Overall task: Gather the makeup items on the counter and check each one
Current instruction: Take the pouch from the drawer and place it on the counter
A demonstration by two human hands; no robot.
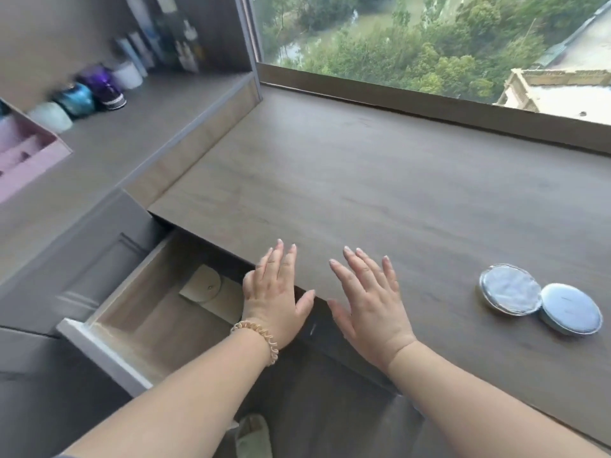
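Observation:
A round blue compact lies open on the wooden counter [380, 166] at the right, its mirrored half [509, 289] beside its lid half [571, 309]. My left hand [274, 292] is spread flat over the counter's front edge, a coiled hair tie on its wrist. My right hand [367, 299] hovers flat just to its right, fingers apart, holding nothing. Both hands are well left of the compact. On the raised shelf at the upper left stand blurred jars [77, 100] and bottles and tubes [158, 38].
An open drawer [139, 315] juts out below the counter at the left, with a pale rounded pouch [205, 285] inside. A pink organiser tray [23, 157] sits on the left shelf. A window ledge [429, 104] bounds the counter's far side. A slippered foot [253, 438] shows below.

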